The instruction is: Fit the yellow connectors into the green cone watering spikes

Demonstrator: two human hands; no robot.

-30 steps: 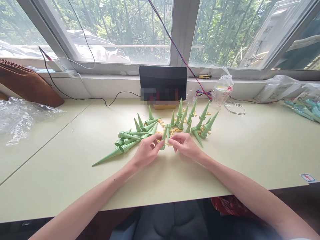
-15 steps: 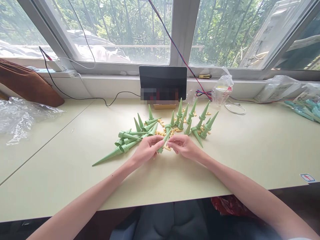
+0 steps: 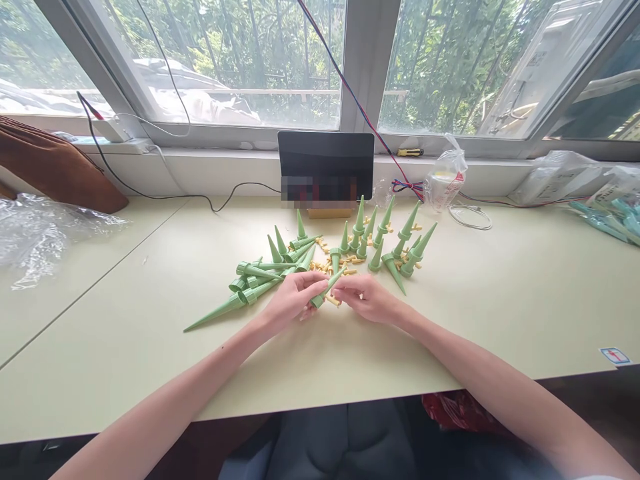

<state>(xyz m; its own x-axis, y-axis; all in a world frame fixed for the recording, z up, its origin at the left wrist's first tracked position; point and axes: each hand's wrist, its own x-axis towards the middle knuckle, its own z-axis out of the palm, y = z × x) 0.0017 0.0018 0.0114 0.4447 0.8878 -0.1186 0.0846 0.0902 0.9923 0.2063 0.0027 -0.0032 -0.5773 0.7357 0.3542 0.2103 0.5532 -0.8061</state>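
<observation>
My left hand (image 3: pixel 290 303) pinches a green plastic cone spike (image 3: pixel 326 288) near its wide end, tip pointing up and to the right. My right hand (image 3: pixel 367 297) is closed on a small yellow piece (image 3: pixel 332 300) held against the cone's wide end. Behind the hands, several green cones (image 3: pixel 265 273) lie stacked on the pale table (image 3: pixel 500 300) to the left, and several others (image 3: pixel 395 243) stand or lean to the right. Small yellow pieces (image 3: pixel 345 261) are scattered among them.
A dark tablet (image 3: pixel 326 165) stands at the back against the window sill. A plastic bag with a cup (image 3: pixel 444 177) and cables (image 3: pixel 470 217) lie at the back right, crumpled clear plastic (image 3: pixel 40 230) and a brown bag (image 3: pixel 55 167) at the left, turquoise parts (image 3: pixel 615 220) at the far right.
The cone in my left hand has tilted from nearly upright to slanting right. My right hand has brought the yellow piece to its wide end. Both hands have drawn slightly nearer.
</observation>
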